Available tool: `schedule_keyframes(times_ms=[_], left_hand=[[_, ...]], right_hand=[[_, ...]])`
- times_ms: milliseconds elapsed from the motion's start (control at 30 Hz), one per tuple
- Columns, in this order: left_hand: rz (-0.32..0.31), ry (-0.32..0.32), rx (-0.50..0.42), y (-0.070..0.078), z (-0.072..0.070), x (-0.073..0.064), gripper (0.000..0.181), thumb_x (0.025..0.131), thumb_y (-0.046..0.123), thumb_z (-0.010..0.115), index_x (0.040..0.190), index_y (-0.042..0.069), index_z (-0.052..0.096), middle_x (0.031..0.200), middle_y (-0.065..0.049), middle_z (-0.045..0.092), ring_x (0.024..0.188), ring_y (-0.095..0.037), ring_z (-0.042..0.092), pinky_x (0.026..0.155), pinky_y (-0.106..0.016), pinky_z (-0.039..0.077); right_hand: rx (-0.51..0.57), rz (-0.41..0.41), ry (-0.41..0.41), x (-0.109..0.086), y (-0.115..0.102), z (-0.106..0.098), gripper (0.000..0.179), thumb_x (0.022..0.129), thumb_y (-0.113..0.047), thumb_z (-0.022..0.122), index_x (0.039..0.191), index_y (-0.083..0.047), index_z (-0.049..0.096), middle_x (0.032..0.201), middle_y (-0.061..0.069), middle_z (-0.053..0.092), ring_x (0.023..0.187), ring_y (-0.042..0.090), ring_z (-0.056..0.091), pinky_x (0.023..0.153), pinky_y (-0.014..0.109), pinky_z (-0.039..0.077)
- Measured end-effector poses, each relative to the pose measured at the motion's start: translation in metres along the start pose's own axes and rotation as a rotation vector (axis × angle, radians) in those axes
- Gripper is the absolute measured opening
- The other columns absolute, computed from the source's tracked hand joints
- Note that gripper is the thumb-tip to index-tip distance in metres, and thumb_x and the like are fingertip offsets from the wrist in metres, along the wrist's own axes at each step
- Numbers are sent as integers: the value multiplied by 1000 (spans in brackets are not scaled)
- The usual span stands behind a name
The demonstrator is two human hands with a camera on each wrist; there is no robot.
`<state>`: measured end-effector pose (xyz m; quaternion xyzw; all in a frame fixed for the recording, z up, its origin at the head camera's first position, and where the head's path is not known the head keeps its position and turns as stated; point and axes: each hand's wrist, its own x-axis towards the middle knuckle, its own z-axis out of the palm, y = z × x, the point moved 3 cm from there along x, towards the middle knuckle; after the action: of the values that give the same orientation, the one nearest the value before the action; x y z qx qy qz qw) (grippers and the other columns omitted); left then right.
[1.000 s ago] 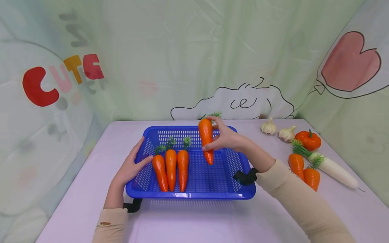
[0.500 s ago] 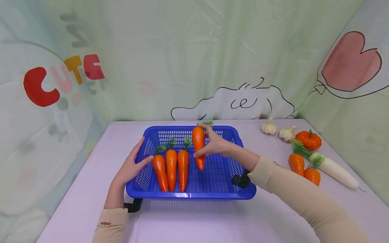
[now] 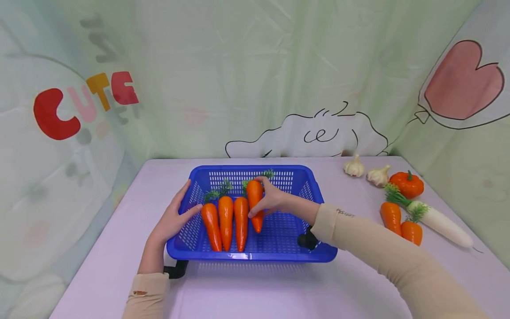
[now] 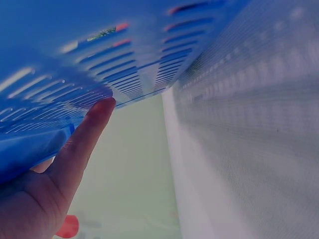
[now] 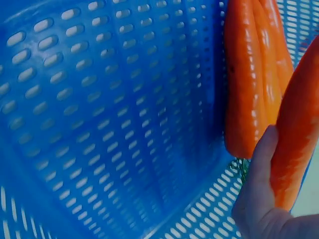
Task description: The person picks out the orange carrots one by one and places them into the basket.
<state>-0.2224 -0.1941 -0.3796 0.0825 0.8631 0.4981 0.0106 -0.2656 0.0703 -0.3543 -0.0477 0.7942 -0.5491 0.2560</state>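
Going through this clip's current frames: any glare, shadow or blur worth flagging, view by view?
Head: mostly clear, with glints on the three carrots and on the basket's front rim, and a soft shadow on the table below it; left wrist: dim, the basket soft close up; right wrist: strong blue cast, bright streaks on the carrots.

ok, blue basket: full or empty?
Partly filled: three carrots lie in the basket, on the left; the right grip holds a fourth carrot; bare floor shows.

The right hand [image 3: 274, 198] is gripping a carrot [image 3: 254, 195] beside three carrots [image 3: 226, 222] in a blue basket [image 3: 287, 257]; the left hand [image 3: 169, 223] is holding its side. Garlic bulbs [image 3: 377, 176] and a radish [image 3: 444, 224] are lying on the tabletop [image 3: 131, 212].
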Motion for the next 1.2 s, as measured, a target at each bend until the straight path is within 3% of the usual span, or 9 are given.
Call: schedule_keyframes(times_ms=[267, 533, 833, 1200], left_hand=[[-13, 0, -2, -3, 1, 2, 77, 87, 34, 59, 147, 30, 10, 152, -9, 11, 135, -38, 16, 97, -64, 23], [-1, -2, -1, 0, 1, 1, 77, 87, 36, 58, 147, 31, 10, 152, -8, 11, 135, -38, 16, 98, -64, 22], [6, 1, 11, 0, 0, 0, 77, 87, 40, 57, 147, 31, 11, 152, -9, 12, 135, -38, 16, 99, -64, 21], [7, 4, -4, -1, 1, 0, 76, 87, 38, 58, 147, 31, 11, 152, -9, 12, 135, -38, 17, 98, -64, 22]], right_hand=[[-40, 87, 54, 13, 12, 9, 104, 56, 14, 77, 138, -16, 19, 124, 23, 34, 104, 38, 49, 71, 49, 53], [-102, 136, 75, 17, 17, 13, 105, 56, 14, 78, 138, -14, 19, 124, 22, 34, 106, 38, 48, 73, 51, 52], [-127, 193, 52, 17, 22, 16, 105, 55, 18, 76, 137, -14, 20, 121, 22, 34, 103, 38, 50, 70, 48, 53], [-132, 193, 51, 16, 24, 16, 106, 55, 16, 78, 139, -15, 20, 128, 21, 31, 105, 36, 49, 68, 47, 54]])
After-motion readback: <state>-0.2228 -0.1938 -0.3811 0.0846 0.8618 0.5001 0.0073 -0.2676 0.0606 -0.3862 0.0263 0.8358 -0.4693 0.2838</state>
